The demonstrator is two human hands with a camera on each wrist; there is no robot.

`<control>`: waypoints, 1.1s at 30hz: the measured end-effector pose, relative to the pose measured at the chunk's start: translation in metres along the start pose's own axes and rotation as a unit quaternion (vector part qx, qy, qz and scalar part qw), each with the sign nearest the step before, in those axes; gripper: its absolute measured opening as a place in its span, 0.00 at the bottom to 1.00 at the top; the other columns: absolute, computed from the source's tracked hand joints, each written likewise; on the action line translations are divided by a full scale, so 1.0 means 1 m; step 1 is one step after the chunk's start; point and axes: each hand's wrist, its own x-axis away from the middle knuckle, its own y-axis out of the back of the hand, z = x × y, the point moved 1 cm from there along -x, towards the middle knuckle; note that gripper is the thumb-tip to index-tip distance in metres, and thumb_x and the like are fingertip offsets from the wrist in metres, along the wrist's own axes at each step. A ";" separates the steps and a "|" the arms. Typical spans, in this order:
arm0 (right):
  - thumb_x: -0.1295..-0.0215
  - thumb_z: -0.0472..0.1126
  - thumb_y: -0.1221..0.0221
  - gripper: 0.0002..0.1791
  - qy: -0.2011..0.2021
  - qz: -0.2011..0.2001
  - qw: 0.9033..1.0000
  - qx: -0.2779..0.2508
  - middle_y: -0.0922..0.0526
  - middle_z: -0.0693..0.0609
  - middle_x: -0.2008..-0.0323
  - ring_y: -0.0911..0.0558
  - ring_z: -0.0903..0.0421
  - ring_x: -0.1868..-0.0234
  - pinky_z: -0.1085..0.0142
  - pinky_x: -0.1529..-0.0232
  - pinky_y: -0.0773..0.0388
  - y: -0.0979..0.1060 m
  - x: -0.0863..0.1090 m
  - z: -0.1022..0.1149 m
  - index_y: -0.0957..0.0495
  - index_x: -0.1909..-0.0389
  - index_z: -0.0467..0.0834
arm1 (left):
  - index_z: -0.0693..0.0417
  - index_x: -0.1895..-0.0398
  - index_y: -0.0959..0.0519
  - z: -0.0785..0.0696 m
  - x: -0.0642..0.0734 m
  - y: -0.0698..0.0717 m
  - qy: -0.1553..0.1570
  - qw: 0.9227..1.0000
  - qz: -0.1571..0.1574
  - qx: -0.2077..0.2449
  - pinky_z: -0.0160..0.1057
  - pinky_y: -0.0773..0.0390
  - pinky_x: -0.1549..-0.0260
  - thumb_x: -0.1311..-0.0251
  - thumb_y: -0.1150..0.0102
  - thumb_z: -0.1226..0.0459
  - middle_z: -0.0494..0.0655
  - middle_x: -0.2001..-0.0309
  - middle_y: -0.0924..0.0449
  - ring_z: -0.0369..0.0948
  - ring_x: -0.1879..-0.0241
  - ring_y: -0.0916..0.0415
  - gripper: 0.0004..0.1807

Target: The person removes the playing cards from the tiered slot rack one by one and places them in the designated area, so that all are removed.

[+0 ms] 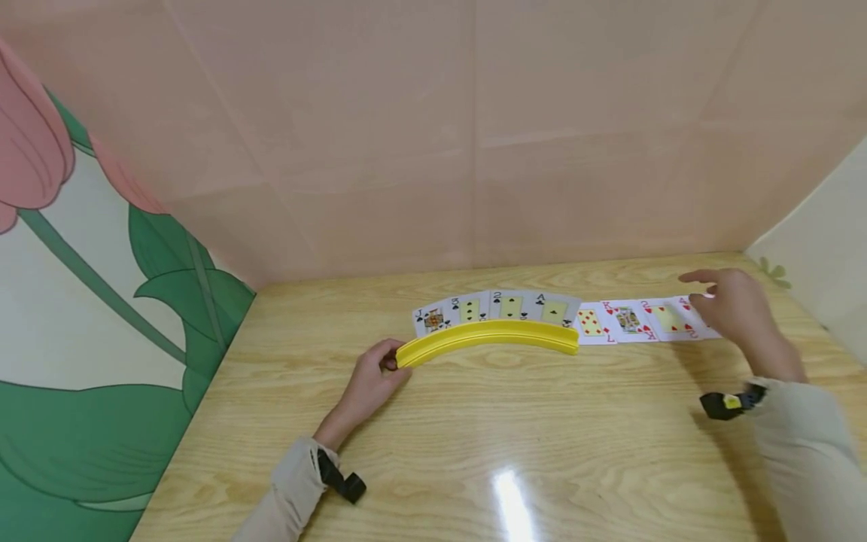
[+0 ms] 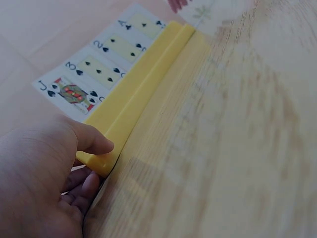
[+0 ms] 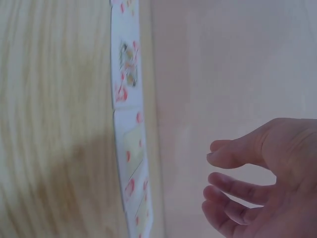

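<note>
A curved yellow card holder (image 1: 488,333) stands on the table with a fan of black-suit playing cards in its slot: a jack (image 1: 432,320), a three (image 1: 469,309), a two (image 1: 511,306) and an ace (image 1: 555,312). My left hand (image 1: 372,380) grips the holder's left end, thumb (image 2: 99,141) on top and fingers tucked beneath. Off its right end, red cards lie flat in a row, among them a king (image 1: 628,321) and a two (image 1: 670,318). Over the row's right end hovers my right hand (image 1: 741,316), fingers loosely bent around nothing; it partly hides a four.
The wooden table (image 1: 420,452) meets a pinkish wall (image 1: 474,188) just behind the cards. At the left rises a panel painted with flowers and leaves (image 1: 88,301); a pale wall (image 1: 826,233) borders the right side.
</note>
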 end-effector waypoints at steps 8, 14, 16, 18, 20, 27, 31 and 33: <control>0.39 0.29 0.43 0.15 0.027 -0.014 0.999 -0.013 0.24 0.23 0.50 0.22 0.29 0.56 0.61 0.77 0.35 0.002 -0.003 0.034 0.19 0.51 0.34 | 0.53 0.48 0.20 0.002 -0.001 0.000 -0.003 1.000 0.001 0.001 0.37 0.23 0.60 0.43 0.33 0.71 0.43 0.58 0.20 0.39 0.62 0.26 0.18; 0.37 0.30 0.43 0.15 0.046 -0.022 0.998 -0.032 0.24 0.24 0.48 0.21 0.28 0.56 0.53 0.75 0.27 0.003 -0.003 0.059 0.19 0.50 0.34 | 0.52 0.48 0.20 0.003 -0.001 0.000 -0.002 1.000 0.002 0.002 0.38 0.23 0.60 0.42 0.33 0.70 0.43 0.58 0.20 0.39 0.62 0.26 0.18; 0.37 0.29 0.43 0.15 0.048 -0.023 0.998 -0.042 0.24 0.25 0.48 0.21 0.28 0.56 0.44 0.68 0.24 0.002 -0.002 0.067 0.19 0.50 0.34 | 0.53 0.48 0.20 0.002 -0.001 0.000 -0.002 1.000 0.002 0.003 0.37 0.23 0.60 0.42 0.33 0.70 0.43 0.58 0.20 0.39 0.62 0.26 0.18; 0.37 0.29 0.43 0.15 0.055 -0.029 0.997 -0.049 0.24 0.25 0.48 0.21 0.29 0.56 0.37 0.61 0.25 0.002 -0.002 0.076 0.19 0.50 0.33 | 0.53 0.48 0.20 0.002 -0.001 0.000 -0.003 1.000 0.001 0.003 0.37 0.23 0.60 0.43 0.33 0.71 0.43 0.58 0.20 0.39 0.62 0.26 0.18; 0.38 0.28 0.42 0.15 0.064 -0.034 0.996 -0.056 0.24 0.26 0.48 0.21 0.30 0.56 0.37 0.59 0.25 0.001 -0.002 0.084 0.19 0.50 0.33 | 0.53 0.48 0.20 0.002 -0.001 0.000 -0.004 1.000 -0.001 0.003 0.37 0.23 0.60 0.43 0.33 0.71 0.43 0.58 0.20 0.39 0.62 0.26 0.18; 0.38 0.28 0.40 0.15 0.094 -0.035 0.992 -0.081 0.22 0.31 0.50 0.21 0.37 0.56 0.45 0.60 0.21 -0.005 -0.002 0.115 0.19 0.50 0.34 | 0.54 0.49 0.20 0.002 0.000 0.000 -0.004 1.000 -0.002 0.003 0.37 0.23 0.60 0.43 0.33 0.70 0.43 0.58 0.20 0.39 0.62 0.26 0.18; 0.38 0.29 0.39 0.15 0.117 -0.026 0.988 -0.095 0.22 0.34 0.50 0.21 0.39 0.55 0.45 0.59 0.21 -0.009 0.001 0.134 0.19 0.49 0.35 | 0.54 0.48 0.20 0.001 0.000 -0.001 -0.004 1.000 -0.003 0.002 0.37 0.23 0.60 0.43 0.33 0.70 0.43 0.58 0.20 0.39 0.62 0.26 0.18; 0.37 0.29 0.38 0.15 0.130 -0.025 0.986 -0.098 0.21 0.35 0.50 0.21 0.40 0.55 0.46 0.59 0.21 -0.011 0.004 0.142 0.19 0.49 0.36 | 0.54 0.48 0.20 0.000 0.000 -0.002 -0.005 1.000 -0.002 -0.001 0.37 0.23 0.60 0.43 0.33 0.70 0.43 0.58 0.20 0.39 0.62 0.26 0.18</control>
